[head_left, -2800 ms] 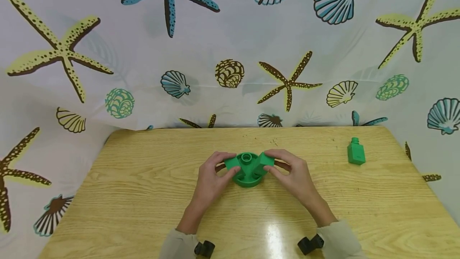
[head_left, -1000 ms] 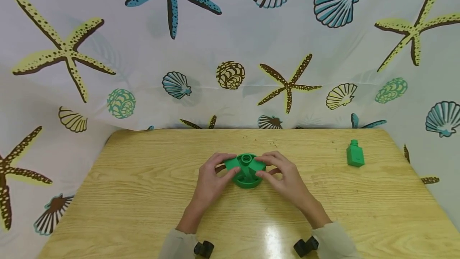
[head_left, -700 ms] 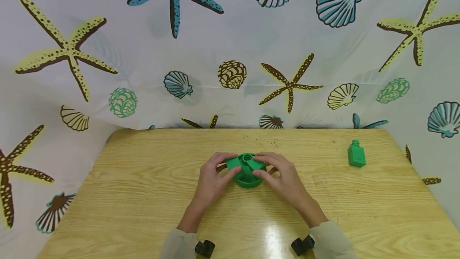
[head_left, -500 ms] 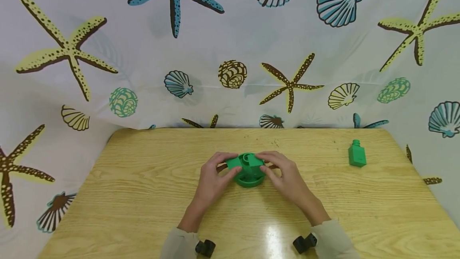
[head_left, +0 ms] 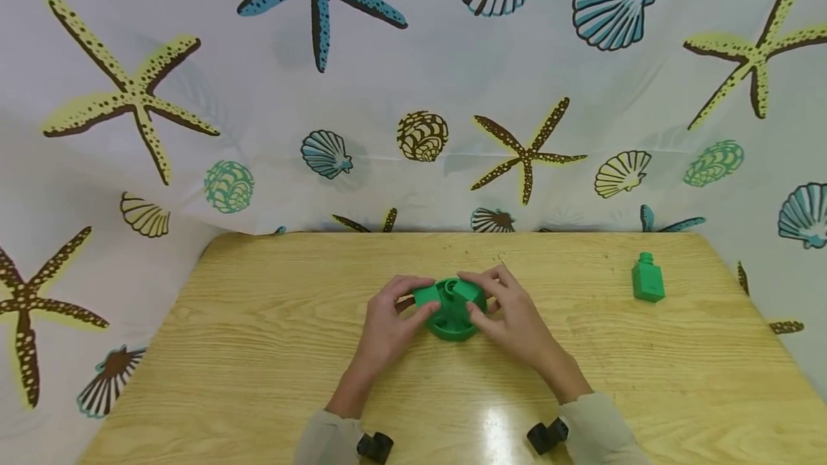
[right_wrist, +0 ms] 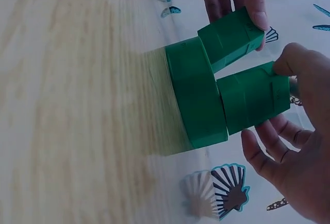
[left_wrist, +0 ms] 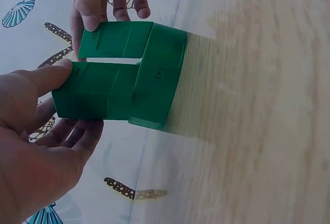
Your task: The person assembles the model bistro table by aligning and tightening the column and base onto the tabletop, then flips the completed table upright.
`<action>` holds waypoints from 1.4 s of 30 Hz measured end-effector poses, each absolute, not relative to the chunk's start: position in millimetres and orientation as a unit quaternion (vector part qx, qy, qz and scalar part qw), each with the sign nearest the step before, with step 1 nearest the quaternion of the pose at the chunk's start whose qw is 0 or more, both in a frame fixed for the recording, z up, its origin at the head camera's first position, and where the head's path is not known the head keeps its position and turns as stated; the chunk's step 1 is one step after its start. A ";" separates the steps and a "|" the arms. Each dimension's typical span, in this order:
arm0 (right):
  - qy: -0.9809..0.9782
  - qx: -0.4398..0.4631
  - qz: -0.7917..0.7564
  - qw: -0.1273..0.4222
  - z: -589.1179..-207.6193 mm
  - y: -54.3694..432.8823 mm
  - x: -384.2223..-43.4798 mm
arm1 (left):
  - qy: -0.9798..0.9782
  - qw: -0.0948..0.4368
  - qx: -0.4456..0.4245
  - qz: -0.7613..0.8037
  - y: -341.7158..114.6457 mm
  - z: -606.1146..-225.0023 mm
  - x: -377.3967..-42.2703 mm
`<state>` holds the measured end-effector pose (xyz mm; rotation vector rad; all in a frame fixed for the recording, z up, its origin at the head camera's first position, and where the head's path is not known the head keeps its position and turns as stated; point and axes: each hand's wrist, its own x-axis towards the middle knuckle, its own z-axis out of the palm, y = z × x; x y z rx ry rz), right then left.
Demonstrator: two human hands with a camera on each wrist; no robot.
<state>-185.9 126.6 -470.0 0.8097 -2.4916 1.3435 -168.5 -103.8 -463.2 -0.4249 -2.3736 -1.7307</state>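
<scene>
A round green base point(head_left: 452, 334) stands on the table between my hands, with a ring-shaped socket point(head_left: 451, 285) visible at its back. Two green square-sided bottle-shaped blocks rise from it, their lower ends hidden inside. My left hand point(head_left: 386, 318) grips the left block point(head_left: 426, 296) between thumb and fingers. The right block point(head_left: 466, 291) is pinched near its top by my right hand point(head_left: 513, 318). Seen from the right wrist, this right block point(right_wrist: 255, 97) meets the base's rim point(right_wrist: 196, 95), and the left block point(right_wrist: 232, 38) leans slightly away from it.
A third green bottle point(head_left: 648, 282) with a threaded neck stands upright toward the table's back right. Behind the wooden table point(head_left: 271, 350) hangs a white cloth point(head_left: 375, 41) printed with starfish and shells.
The right block, earlier tilted and farther right, now sits closer in on the base and has turned. My right fingers have shifted their grip around it. The left hand keeps its hold.
</scene>
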 end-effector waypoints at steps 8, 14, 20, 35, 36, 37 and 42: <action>-0.833 0.245 0.488 0.091 -467.2 136.0 -185.6 | -0.795 0.081 -0.134 -0.587 -102.7 -465.5 -166.6; -0.808 0.248 0.529 0.080 -465.7 142.9 -187.0 | -0.796 0.083 -0.128 -0.585 -103.8 -464.2 -166.3; -0.828 0.261 0.487 0.101 -461.9 144.4 -187.8 | -0.797 0.087 -0.129 -0.583 -103.8 -463.4 -166.6; -0.797 0.274 0.533 0.072 -459.6 153.9 -187.0 | -0.807 0.096 -0.116 -0.571 -101.3 -462.0 -166.9; -0.797 0.273 0.535 0.070 -459.6 153.9 -186.8 | -0.806 0.095 -0.116 -0.572 -101.3 -461.8 -166.7; -0.796 0.272 0.536 0.068 -459.6 153.7 -186.5 | -0.806 0.095 -0.116 -0.573 -101.3 -461.7 -166.6; -0.800 0.272 0.531 0.065 -462.0 151.6 -186.5 | -0.803 0.091 -0.118 -0.577 -101.7 -462.1 -166.1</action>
